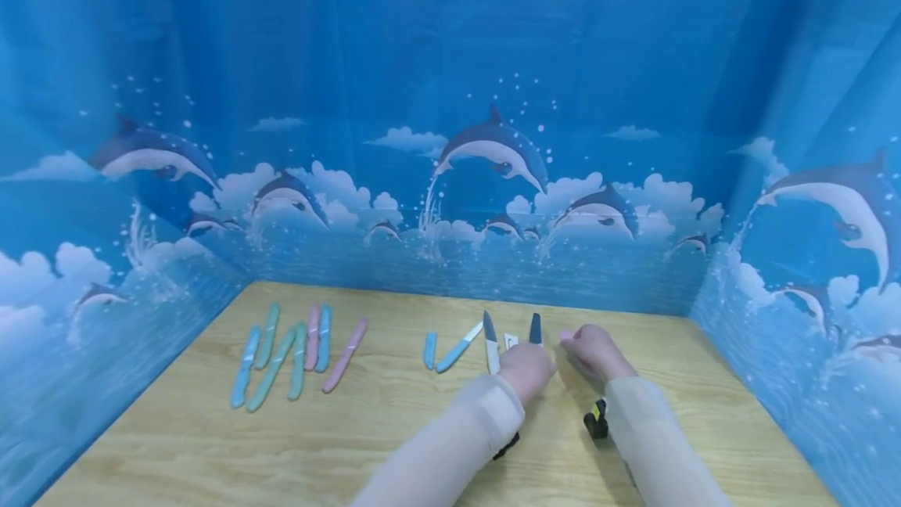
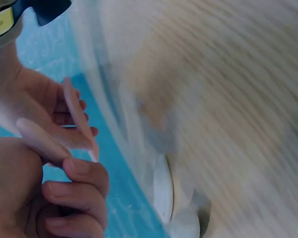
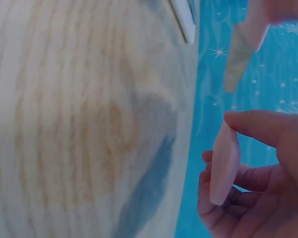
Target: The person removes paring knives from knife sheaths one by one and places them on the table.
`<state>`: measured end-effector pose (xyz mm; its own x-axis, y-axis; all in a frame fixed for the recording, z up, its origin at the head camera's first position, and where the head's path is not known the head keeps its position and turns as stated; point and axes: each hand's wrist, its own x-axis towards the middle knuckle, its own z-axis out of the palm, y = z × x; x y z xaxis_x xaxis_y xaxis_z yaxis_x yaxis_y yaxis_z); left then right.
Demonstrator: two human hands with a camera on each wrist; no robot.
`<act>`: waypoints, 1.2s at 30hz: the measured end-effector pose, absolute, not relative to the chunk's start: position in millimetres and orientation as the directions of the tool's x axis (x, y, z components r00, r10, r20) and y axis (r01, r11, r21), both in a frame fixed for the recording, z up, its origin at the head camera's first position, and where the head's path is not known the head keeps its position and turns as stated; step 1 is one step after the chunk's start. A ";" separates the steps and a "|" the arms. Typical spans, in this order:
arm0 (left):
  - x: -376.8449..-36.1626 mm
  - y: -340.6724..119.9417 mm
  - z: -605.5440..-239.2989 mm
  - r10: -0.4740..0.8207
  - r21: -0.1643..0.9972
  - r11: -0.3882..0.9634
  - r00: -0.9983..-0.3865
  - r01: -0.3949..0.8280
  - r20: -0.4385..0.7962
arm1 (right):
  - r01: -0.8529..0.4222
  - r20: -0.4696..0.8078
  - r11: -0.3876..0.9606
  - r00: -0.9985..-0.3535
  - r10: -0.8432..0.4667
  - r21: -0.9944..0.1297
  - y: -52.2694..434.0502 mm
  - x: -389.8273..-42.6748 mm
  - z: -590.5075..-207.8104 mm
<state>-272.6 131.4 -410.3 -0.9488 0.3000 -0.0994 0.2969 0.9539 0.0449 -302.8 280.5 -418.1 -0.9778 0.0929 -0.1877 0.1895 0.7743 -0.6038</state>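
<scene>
My left hand (image 1: 528, 370) grips a pink-handled knife (image 3: 259, 22); its blade (image 3: 237, 64) sticks out from the fingers and looks dark in the head view. Most of the handle is covered by the hand. To the right, my right hand (image 1: 597, 352) pinches a pink knife sheath (image 3: 225, 163) between thumb and fingers. In the right wrist view the blade tip is apart from the sheath. Just left of my left hand lie a white-handled knife (image 1: 492, 350) with a bare dark blade and a white sheath (image 1: 511, 341), partly hidden by the hand.
Left of the white knife lie a blue-handled knife (image 1: 459, 350) with a bare blade and a blue sheath (image 1: 430, 350). Several sheathed knives in blue, green (image 1: 271, 370) and pink (image 1: 345, 354) lie at the table's left. A blue dolphin-print curtain (image 1: 422, 272) surrounds the wooden table (image 1: 281, 452).
</scene>
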 end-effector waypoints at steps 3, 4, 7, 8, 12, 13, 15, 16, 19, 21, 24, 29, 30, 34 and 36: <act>-275.4 140.0 -418.8 0.294 0.002 0.956 -0.953 0.295 -0.074 | 0.230 -0.223 0.751 -0.968 0.112 -0.620 280.4 -307.0 -423.8; -276.4 143.0 -421.6 0.293 -0.014 0.955 -0.953 0.295 -0.072 | 0.240 -0.230 0.742 -0.966 0.118 -0.626 280.7 -308.1 -425.8; -278.4 152.4 -426.5 0.278 -0.025 0.959 -0.957 0.281 -0.085 | 0.264 -0.239 0.722 -0.961 0.139 -0.640 282.5 -310.8 -431.5; -278.6 155.6 -427.3 0.277 -0.035 0.959 -0.956 0.281 -0.098 | 0.270 -0.238 0.714 -0.960 0.148 -0.646 283.1 -311.6 -433.1; -278.7 166.1 -426.9 0.268 -0.065 0.958 -0.954 0.278 -0.131 | 0.247 -0.210 0.750 -0.967 0.146 -0.614 283.6 -313.3 -438.2; -278.1 167.6 -426.1 0.269 -0.081 0.956 -0.954 0.281 -0.135 | 0.238 -0.202 0.761 -0.969 0.143 -0.604 283.3 -313.6 -439.7; -277.1 169.2 -424.2 0.268 -0.097 0.954 -0.953 0.283 -0.138 | 0.236 -0.196 0.771 -0.970 0.146 -0.592 282.9 -314.5 -442.5; -276.5 169.9 -423.6 0.260 -0.096 0.957 -0.956 0.274 -0.139 | 0.239 -0.198 0.768 -0.969 0.148 -0.594 283.1 -315.6 -444.3; -274.9 169.6 -424.4 0.245 -0.140 0.954 -0.959 0.265 -0.146 | 0.268 -0.230 0.747 -0.961 0.157 -0.609 283.6 -316.7 -444.8; -275.3 169.0 -426.4 0.241 -0.181 0.947 -0.960 0.265 -0.144 | 0.278 -0.255 0.731 -0.956 0.147 -0.623 284.7 -316.7 -442.6; -276.0 168.2 -430.4 0.255 -0.251 0.926 -0.957 0.284 -0.141 | 0.285 -0.282 0.711 -0.951 0.126 -0.643 286.8 -314.8 -439.4; -274.8 168.8 -432.2 0.273 -0.274 0.916 -0.955 0.294 -0.113 | 0.238 -0.235 0.750 -0.965 0.113 -0.617 292.4 -310.7 -439.9; -274.8 168.5 -432.2 0.278 -0.291 0.908 -0.954 0.300 -0.115 | 0.225 -0.224 0.769 -0.969 0.109 -0.599 292.7 -310.3 -440.0; -278.4 166.8 -433.2 0.278 -0.319 0.897 -0.952 0.304 -0.128 | 0.186 -0.199 0.812 -0.976 0.088 -0.553 290.6 -312.5 -440.1; -281.6 165.4 -433.7 0.269 -0.314 0.900 -0.952 0.302 -0.145 | 0.182 -0.192 0.820 -0.977 0.089 -0.543 288.2 -313.9 -440.1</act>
<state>-281.6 165.4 -433.7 -0.9521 0.2694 -0.1447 0.3024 0.9000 -0.3138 -313.9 288.2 -440.1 -0.9774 0.0894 -0.1918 0.1816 0.8199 -0.5430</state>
